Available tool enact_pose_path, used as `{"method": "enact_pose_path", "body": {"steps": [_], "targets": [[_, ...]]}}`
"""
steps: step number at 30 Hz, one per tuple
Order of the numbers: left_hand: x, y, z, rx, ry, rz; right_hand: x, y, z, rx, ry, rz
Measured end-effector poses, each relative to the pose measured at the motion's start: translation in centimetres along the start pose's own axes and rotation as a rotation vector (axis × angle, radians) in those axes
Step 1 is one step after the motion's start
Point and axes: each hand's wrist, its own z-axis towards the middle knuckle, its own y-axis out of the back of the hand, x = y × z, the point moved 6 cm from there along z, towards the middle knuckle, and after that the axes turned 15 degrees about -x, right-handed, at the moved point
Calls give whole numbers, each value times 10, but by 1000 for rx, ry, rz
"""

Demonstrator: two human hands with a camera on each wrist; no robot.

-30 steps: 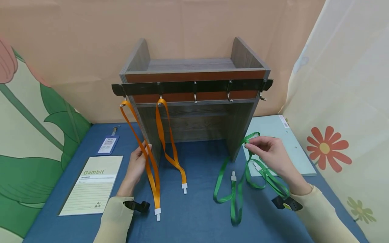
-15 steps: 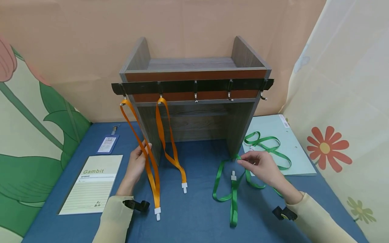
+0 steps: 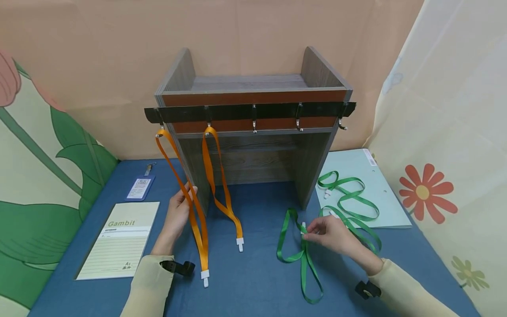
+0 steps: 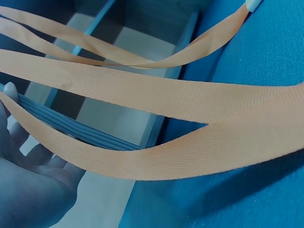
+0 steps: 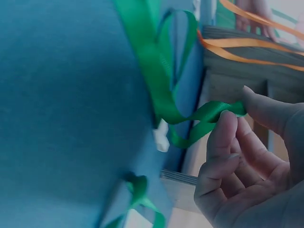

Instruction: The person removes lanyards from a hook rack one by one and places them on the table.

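My right hand [image 3: 330, 236] pinches a green lanyard [image 3: 282, 240] between thumb and fingers, low over the blue table. In the right wrist view the pinched strap [image 5: 209, 113] rises in a twisted loop, and a white clip [image 5: 162, 137] shows close by. My left hand [image 3: 177, 218] holds the left side panel of a grey wooden shelf [image 3: 317, 163], behind an orange lanyard [image 3: 203, 240]. This lanyard and a second orange lanyard [image 3: 229, 212] hang from the two leftmost hooks of a black rail [image 3: 233, 112]. The left wrist view shows the fingers [image 4: 40, 159] beside the panel.
Another green lanyard [image 3: 368, 203] lies on a pale folder [image 3: 390, 215] at the right; one more green strap [image 3: 374, 237] lies by the right wrist. A notebook [image 3: 119, 251] and a blue badge holder [image 3: 140, 188] lie left. Three hooks hold nothing, including the middle hook [image 3: 254, 127].
My right hand has let go of the green lanyard now on the folder, moved left and down, and taken hold of another green lanyard. My left hand has stayed at the shelf.
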Motion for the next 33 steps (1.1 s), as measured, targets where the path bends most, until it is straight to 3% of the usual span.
{"method": "enact_pose_path", "body": {"steps": [9, 16, 21, 26, 33], "targets": [[6, -1, 2, -3, -44, 8, -19, -14, -6, 4, -10, -29], [7, -1, 1, 9, -42, 6, -23, -22, -13, -62, 79, -159], [8, -1, 1, 10, -38, -1, -22, -23, -14, -52, 82, -173], [9, -1, 0, 13, -24, -9, -8, -12, -8, -64, 100, -157], [8, -1, 0, 9, -19, -13, 38, 1, 13, -136, 199, -165]]}}
